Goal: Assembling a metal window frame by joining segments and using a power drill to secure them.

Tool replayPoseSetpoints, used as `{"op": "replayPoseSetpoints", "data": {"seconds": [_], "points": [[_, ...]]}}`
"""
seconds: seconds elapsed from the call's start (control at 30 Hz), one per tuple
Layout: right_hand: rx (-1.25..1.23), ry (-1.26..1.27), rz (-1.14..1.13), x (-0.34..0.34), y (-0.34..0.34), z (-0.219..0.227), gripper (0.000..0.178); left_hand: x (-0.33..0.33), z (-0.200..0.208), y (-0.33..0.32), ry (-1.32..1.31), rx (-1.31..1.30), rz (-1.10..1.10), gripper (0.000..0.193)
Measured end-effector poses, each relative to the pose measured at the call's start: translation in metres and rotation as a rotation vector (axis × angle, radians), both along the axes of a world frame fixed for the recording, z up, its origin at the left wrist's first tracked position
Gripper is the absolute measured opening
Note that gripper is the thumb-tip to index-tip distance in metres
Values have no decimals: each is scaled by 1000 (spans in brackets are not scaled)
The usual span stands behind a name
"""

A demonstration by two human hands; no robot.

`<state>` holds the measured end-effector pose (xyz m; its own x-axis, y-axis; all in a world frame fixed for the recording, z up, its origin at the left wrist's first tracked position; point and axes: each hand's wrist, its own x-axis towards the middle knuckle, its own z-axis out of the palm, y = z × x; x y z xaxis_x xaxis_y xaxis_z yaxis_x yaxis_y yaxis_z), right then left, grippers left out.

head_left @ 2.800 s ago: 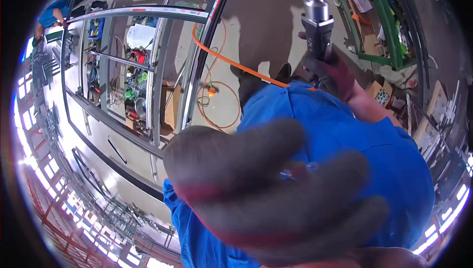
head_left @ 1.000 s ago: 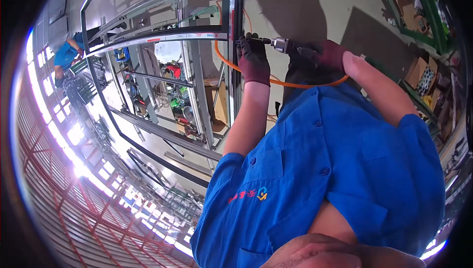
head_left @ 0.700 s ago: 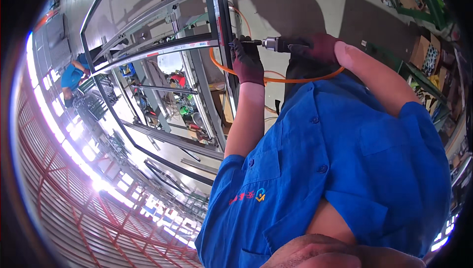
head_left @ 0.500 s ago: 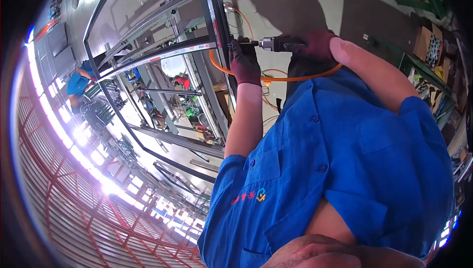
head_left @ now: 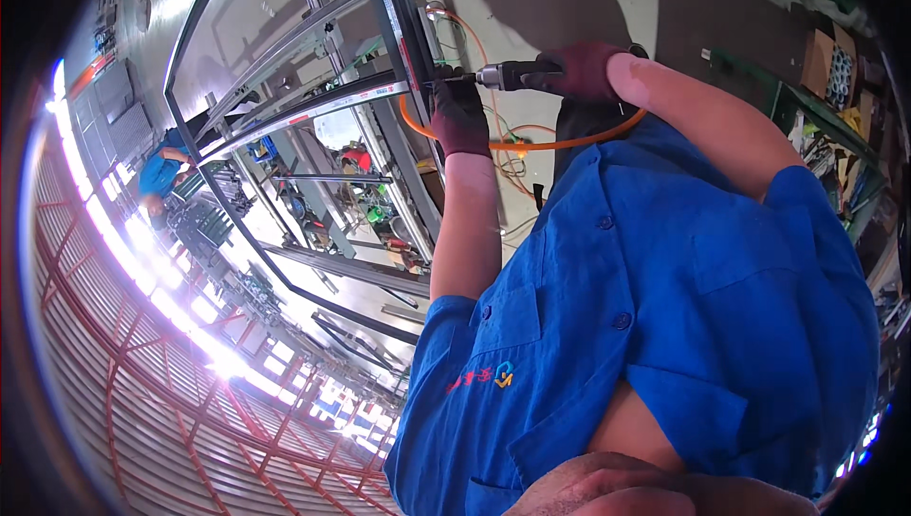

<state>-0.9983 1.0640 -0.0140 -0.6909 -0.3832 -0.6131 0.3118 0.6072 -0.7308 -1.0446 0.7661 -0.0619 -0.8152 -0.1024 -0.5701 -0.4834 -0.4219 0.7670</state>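
My right hand, in a dark red and black glove, is wrapped round the grip of a black and silver air drill. The tool lies level, its thin bit pointing left at the edge of a dark metal window frame. My left hand, in a matching glove, is at the frame by the bit's tip with its fingers closed. What those fingers pinch is hidden. An orange air hose loops below both hands.
The frame's crossbar runs left over a metal stand. Tools and scraps lie beneath it. At right stand a green rack and a cardboard box. Another person in blue bends over at far left.
Both hands and the drill have shifted slightly left in the picture, and so has the near side of the frame. The bit still meets the frame's edge by my left hand.
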Motion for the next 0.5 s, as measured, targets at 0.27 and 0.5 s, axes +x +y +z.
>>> {"op": "replayPoseSetpoints", "data": {"seconds": [0.27, 0.5], "points": [[-5, -3, 38, -16, -7, 3, 79, 0, -2, -11, 36, 24, 40, 31], [-9, -5, 54, -31, -6, -4, 79, 15, 70, 8, -71, -373, 1, 38]]}}
